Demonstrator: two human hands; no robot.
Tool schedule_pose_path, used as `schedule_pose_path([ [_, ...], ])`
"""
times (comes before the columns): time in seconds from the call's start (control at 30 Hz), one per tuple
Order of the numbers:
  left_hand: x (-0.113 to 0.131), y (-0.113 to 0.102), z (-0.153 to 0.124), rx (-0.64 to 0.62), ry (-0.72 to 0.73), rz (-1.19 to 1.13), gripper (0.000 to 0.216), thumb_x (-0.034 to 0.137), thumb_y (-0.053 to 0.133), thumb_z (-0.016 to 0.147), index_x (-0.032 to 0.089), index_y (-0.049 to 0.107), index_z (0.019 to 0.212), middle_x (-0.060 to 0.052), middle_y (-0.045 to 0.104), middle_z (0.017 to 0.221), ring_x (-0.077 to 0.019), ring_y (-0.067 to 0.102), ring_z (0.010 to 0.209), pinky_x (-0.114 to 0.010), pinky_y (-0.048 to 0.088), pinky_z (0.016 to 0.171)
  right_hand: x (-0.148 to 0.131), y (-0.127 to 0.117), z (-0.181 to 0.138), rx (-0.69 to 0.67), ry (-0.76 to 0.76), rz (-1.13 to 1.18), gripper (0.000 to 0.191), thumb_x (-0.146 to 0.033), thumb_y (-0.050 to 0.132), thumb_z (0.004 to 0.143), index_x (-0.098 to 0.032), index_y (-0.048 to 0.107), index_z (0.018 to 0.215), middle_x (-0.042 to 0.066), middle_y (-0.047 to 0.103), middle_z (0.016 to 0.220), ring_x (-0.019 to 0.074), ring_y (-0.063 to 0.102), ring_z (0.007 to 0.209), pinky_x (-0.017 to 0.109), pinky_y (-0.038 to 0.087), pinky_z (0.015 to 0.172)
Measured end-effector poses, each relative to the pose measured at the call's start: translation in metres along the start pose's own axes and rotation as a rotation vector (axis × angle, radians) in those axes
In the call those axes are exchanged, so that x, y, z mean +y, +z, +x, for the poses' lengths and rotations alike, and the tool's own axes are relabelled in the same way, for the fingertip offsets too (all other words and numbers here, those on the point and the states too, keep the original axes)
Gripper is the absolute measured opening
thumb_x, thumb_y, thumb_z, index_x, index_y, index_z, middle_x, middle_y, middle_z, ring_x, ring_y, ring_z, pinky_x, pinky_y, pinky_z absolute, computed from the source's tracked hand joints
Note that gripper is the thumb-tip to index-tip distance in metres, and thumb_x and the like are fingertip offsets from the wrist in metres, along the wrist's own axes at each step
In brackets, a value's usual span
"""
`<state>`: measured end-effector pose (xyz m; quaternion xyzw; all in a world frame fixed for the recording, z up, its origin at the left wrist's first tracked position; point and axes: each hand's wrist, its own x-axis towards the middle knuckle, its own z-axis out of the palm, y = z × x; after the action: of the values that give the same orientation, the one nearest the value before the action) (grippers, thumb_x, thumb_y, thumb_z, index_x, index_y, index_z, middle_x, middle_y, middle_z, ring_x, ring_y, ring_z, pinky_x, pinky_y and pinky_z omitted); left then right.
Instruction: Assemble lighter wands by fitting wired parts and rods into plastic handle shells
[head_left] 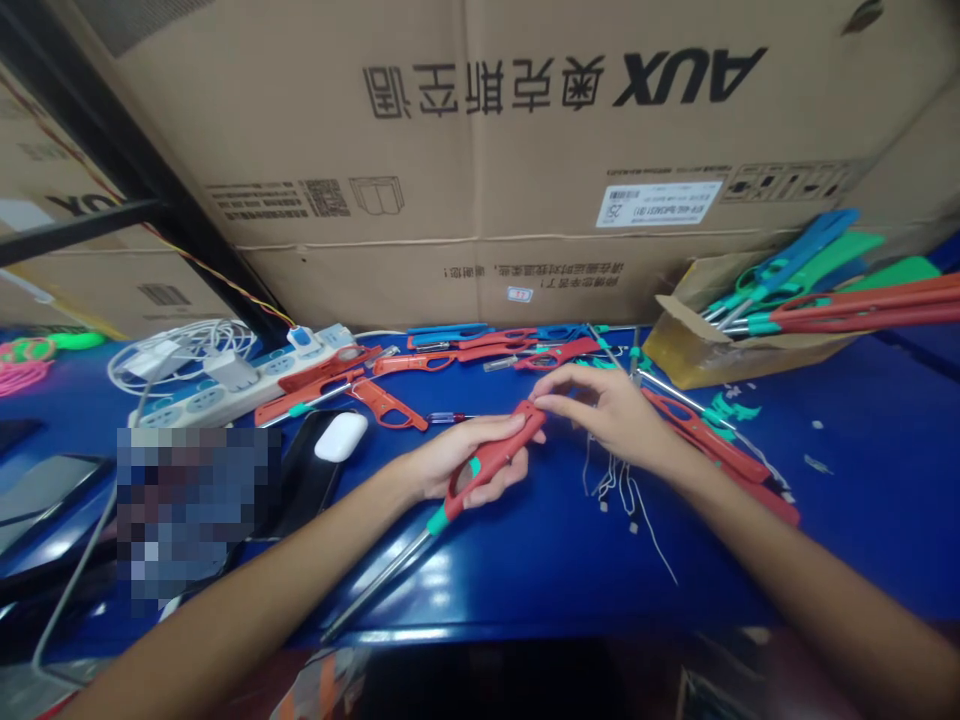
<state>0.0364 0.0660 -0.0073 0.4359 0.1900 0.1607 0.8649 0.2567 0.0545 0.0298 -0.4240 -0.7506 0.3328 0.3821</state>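
My left hand (480,460) is wrapped round the red handle of a long-nosed gas lighter (491,457). The lighter's metal tube points down and left toward the table's front edge, with a green collar where tube meets handle. At the handle's upper end, the thumb and forefinger of my right hand (607,405) pinch together against it; whether a small part is between them is hidden. Behind my hands lie several red and blue lighter shells (487,343). Under my right forearm are more red lighter shells (712,440) with metal tubes and green pieces. A small screwdriver (448,417) rests left of the lighter.
A small open carton (720,355) at the right holds several lighters. Thin wires (622,485) lie below my right hand. On the left are a power strip (202,395), a white earbud case (341,437) and a phone (56,490). A large cardboard box (450,200) stands behind.
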Motion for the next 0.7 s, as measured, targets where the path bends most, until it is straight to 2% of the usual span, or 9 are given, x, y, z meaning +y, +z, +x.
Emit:
schedule_pose_path([
  [0.1,0.001,0.003,-0.002,-0.017,0.039,0.021,0.031,0.041,0.041,0.102,0.015,0.056,0.107,0.003,0.058,0.056,-0.01,0.048,0.029,-0.016,0.038,0.026,-0.005,0.001,-0.001,0.012,-0.005,0.053,0.02,-0.04,0.065,0.091,-0.02,0.071,0.092,0.004,0.073,0.096,0.017,0.066,0.083,0.031,0.05,0.073],
  [0.27,0.013,0.013,-0.013,-0.023,0.043,-0.008,0.03,0.042,0.043,0.102,0.016,0.057,0.105,0.003,0.057,0.054,-0.0099,0.045,0.025,-0.016,0.037,0.025,-0.01,0.001,-0.003,0.027,0.066,0.24,0.021,-0.039,0.064,0.092,-0.019,0.061,0.098,0.003,0.069,0.09,0.009,0.055,0.058,0.025,0.047,0.051],
  [0.33,0.017,0.014,-0.019,-0.072,0.004,-0.05,0.031,0.043,0.043,0.101,0.016,0.058,0.105,0.002,0.059,0.053,-0.0116,0.046,0.025,-0.017,0.036,0.024,-0.011,0.002,-0.004,-0.041,0.101,0.33,0.018,-0.037,0.062,0.093,-0.02,0.058,0.1,0.0,0.065,0.083,0.0075,0.05,0.053,0.024,0.046,0.048],
  [0.47,0.018,0.012,-0.025,-0.161,-0.083,-0.112,0.033,0.046,0.043,0.098,0.017,0.058,0.094,-0.002,0.06,0.048,-0.0194,0.054,0.03,-0.023,0.042,0.028,-0.014,0.006,-0.007,-0.178,0.202,0.457,0.017,-0.035,0.058,0.093,-0.019,0.064,0.097,-0.003,0.054,0.074,0.0059,0.041,0.049,0.023,0.042,0.043],
  [0.57,0.014,0.01,-0.023,-0.126,-0.059,-0.136,0.034,0.047,0.042,0.097,0.018,0.057,0.085,0.001,0.05,0.039,-0.0179,0.049,0.029,-0.024,0.04,0.032,-0.019,0.008,-0.009,-0.21,0.279,0.531,0.02,-0.037,0.061,0.092,-0.019,0.066,0.098,-0.004,0.045,0.071,0.0065,0.037,0.05,0.022,0.041,0.041],
  [0.7,0.013,0.014,-0.016,-0.003,0.052,-0.115,0.037,0.043,0.036,0.1,0.017,0.058,0.086,0.004,0.043,0.04,-0.014,0.043,0.029,-0.022,0.034,0.033,-0.024,0.008,-0.01,-0.246,0.301,0.525,0.029,-0.047,0.058,0.094,-0.018,0.065,0.093,-0.007,0.033,0.065,0.0069,0.034,0.049,0.021,0.038,0.039],
])
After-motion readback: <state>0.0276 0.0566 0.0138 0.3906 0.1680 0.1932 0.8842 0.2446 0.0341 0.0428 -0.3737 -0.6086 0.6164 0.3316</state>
